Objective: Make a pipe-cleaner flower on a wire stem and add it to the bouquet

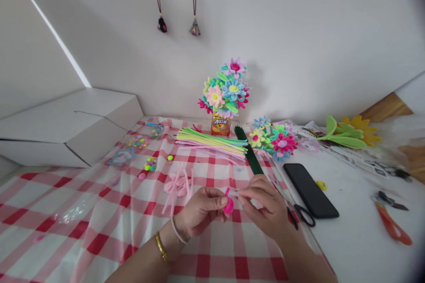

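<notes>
Between the thumb and fingers of my left hand is a bright pink fuzzy piece, rounded like a pompom, with a short pink end sticking up. Just to its right, my right hand pinches something small and pale at the fingertips, too small to make out. Both hands meet above the checked cloth. Behind my left hand lie light pink pipe cleaners, some bent into petal loops. A fanned bundle of green, yellow and pink pipe cleaners rests farther back.
Pipe-cleaner flowers stand in an orange container; more flowers lie right of dark green stems. Scissors, a black phone and orange-handled pliers are at right. Pompoms and a white box are at left.
</notes>
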The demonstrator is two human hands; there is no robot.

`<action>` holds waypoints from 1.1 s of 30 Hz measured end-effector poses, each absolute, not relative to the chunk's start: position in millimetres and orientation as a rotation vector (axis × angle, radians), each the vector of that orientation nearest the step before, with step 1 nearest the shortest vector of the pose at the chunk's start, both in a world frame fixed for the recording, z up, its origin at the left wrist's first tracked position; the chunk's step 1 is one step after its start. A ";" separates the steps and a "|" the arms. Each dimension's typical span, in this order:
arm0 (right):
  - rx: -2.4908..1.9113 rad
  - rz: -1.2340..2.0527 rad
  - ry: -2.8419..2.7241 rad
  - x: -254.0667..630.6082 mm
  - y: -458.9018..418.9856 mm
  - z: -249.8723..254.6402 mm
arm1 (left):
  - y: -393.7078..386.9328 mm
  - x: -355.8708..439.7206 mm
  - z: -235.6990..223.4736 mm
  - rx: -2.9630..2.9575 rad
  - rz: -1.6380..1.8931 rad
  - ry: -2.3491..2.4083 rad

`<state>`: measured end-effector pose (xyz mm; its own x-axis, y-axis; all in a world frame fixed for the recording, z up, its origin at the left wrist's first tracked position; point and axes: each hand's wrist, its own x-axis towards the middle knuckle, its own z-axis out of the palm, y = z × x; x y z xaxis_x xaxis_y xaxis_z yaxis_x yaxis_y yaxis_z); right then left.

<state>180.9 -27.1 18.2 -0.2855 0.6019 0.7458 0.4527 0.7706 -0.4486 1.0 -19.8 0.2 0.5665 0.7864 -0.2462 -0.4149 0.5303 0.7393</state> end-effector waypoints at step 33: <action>-0.792 0.121 -1.954 177.0 -27.8 17.0 | -20.9 1.3 -0.8 0.684 0.770 0.580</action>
